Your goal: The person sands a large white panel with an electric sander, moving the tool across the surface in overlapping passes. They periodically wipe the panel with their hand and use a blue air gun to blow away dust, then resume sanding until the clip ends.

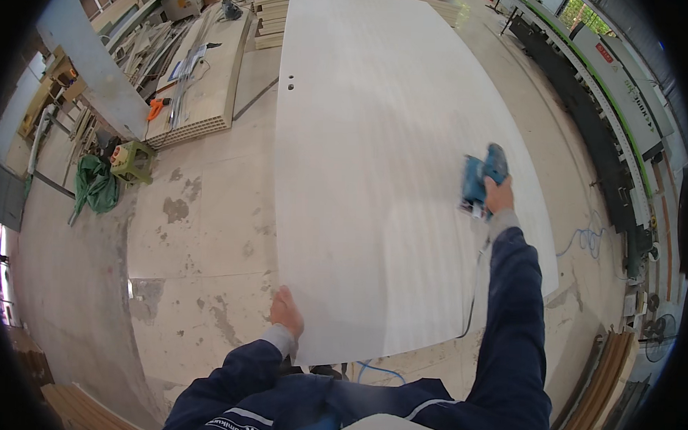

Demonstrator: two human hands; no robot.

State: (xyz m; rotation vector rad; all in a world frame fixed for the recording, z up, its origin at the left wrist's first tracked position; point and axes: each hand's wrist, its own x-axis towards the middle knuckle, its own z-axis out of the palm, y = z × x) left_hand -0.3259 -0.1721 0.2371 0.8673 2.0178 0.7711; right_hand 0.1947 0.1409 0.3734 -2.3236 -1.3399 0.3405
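A large white door panel (344, 215) lies flat in front of me, with two small dark holes near its far left edge. My right hand (500, 196) is closed around a blue electric sander (475, 180), which sits on the panel's right part. A dark cord runs from the sander down along my right forearm and over the panel's near edge. At the near left corner, my left hand (286, 311) grips the panel's edge; some of its fingers are hidden.
Stacked boards (201, 81) lie at the far left, with an orange tool (157, 108) at their edge. A green stool (134, 162) and green cloth (96, 184) stand nearby. A long machine (598, 110) lines the right side. Blue hose (585, 240) lies on the floor.
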